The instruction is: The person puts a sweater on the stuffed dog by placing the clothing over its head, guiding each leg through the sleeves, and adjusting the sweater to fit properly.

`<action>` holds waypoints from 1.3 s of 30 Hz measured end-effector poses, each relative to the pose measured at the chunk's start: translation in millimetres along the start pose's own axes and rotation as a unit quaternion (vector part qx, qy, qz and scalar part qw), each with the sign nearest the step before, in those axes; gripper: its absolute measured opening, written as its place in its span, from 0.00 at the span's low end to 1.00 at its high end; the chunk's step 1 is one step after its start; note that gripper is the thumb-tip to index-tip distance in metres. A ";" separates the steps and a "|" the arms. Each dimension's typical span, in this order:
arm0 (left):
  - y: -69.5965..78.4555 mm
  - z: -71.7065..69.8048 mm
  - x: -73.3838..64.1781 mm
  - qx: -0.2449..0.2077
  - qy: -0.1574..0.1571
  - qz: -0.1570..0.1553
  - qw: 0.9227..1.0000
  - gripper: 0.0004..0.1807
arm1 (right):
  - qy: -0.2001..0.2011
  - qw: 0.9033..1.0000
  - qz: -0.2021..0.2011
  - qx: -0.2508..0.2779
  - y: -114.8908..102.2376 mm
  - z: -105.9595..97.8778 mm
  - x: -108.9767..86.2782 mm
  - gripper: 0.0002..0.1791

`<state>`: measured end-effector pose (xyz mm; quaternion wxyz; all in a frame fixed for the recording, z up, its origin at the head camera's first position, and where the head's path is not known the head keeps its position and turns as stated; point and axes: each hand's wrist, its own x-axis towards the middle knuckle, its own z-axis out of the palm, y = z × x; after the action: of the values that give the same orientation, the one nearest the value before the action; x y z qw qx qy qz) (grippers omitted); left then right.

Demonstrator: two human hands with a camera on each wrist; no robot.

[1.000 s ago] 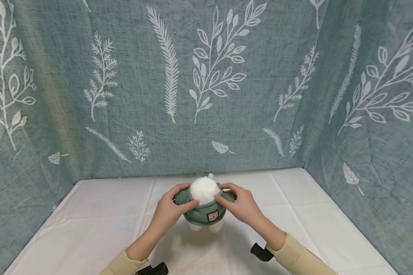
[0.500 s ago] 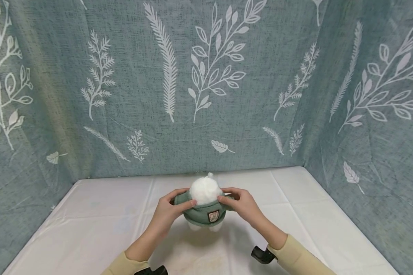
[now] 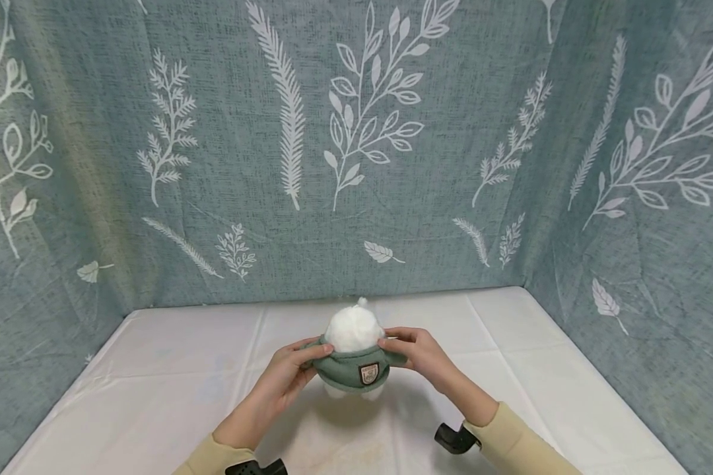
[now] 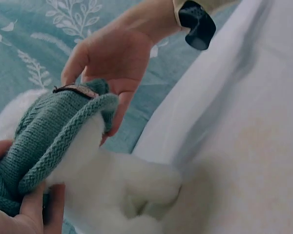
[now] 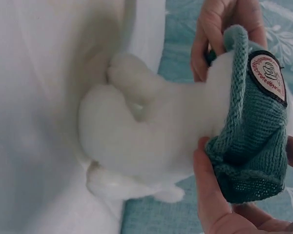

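Green knitwear (image 3: 346,368) around plush (image 3: 352,328), in the pinch of left grip (image 3: 291,371) and right grip (image 3: 418,349).

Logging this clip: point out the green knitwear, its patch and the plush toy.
Green knitwear (image 4: 51,129), left wrist view: ribbed middle.
Patch (image 5: 268,77), right wrist view: printed centre.
Plush toy (image 5: 163,126), right wrist view: body.

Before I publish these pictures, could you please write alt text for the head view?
A person's left hand and right hand hold the sides of a green knitted piece around a white plush toy on a white-covered table. Behind hangs blue-green fabric printed with white leaves.
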<state>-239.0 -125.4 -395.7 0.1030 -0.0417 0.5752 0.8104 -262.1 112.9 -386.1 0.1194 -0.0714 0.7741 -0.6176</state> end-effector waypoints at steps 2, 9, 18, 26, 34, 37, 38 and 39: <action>0.4 -0.1 -0.3 0.000 -0.001 -0.001 1.000 0.30 | 0.001 1.000 -0.002 0.000 0.2 0.1 1.0 0.28; 8.5 -1.5 -0.3 0.150 0.001 0.036 0.988 0.28 | 0.018 0.999 -0.023 -0.026 -1.0 1.8 -1.0 0.27; 30.2 5.1 -2.6 0.313 0.014 0.156 0.937 0.36 | 0.020 0.998 -0.031 -0.049 -5.7 1.3 -2.5 0.26; 38.1 21.1 0.6 0.330 -0.006 0.184 0.926 0.35 | 0.026 0.995 -0.055 -0.083 -9.0 0.6 -1.6 0.23; 38.8 23.6 10.5 0.392 -0.027 0.192 0.899 0.35 | 0.033 0.993 -0.060 -0.093 -10.8 0.5 -0.8 0.20; 39.4 22.4 14.4 0.407 -0.039 0.188 0.893 0.35 | 0.031 0.993 -0.066 -0.094 -8.3 0.2 -0.5 0.20; 39.4 22.2 15.3 0.408 -0.040 0.186 0.893 0.35 | 0.031 0.993 -0.069 -0.094 -7.3 0.0 -0.8 0.20; 39.4 21.8 15.8 0.408 -0.041 0.184 0.893 0.35 | 0.032 0.992 -0.072 -0.095 -6.2 -0.2 -1.3 0.20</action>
<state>-261.8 -115.5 -354.9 -0.0167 0.1438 0.8480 0.5098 -261.2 112.1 -380.0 0.0425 -0.1188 0.8252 -0.5505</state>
